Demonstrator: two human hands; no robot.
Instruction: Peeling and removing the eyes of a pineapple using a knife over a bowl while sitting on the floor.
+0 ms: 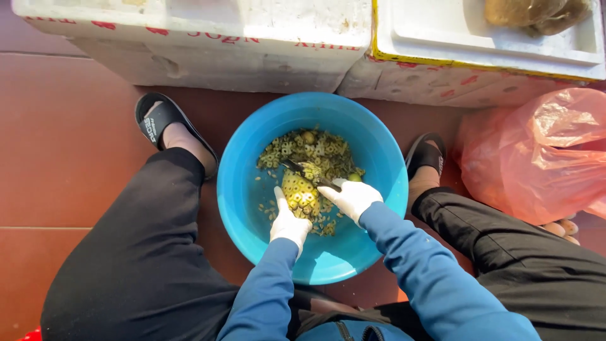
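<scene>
Blue sleeves come in from the bottom edge, between two knees in black trousers that hem the work in on both sides. The gloved left hand point(289, 222) is wrapped around a peeled pineapple point(300, 192), steadying it over the blue basin point(252, 208). The gloved right hand point(352, 199) is clamped on the handle of a dark knife point(303, 171), whose blade lies across the fruit's upper end. The basin sits on the red-brown tiled floor point(69, 158) between two feet in black sandals point(158, 121); its bare near half leaves room below the hands. Peel scraps point(312, 150) heap in its far half. A pink plastic bag point(536, 155) crowds the right side. Beyond, white foam boxes point(240, 44) close off the far edge, the right one holding brownish lumps point(536, 12)
</scene>
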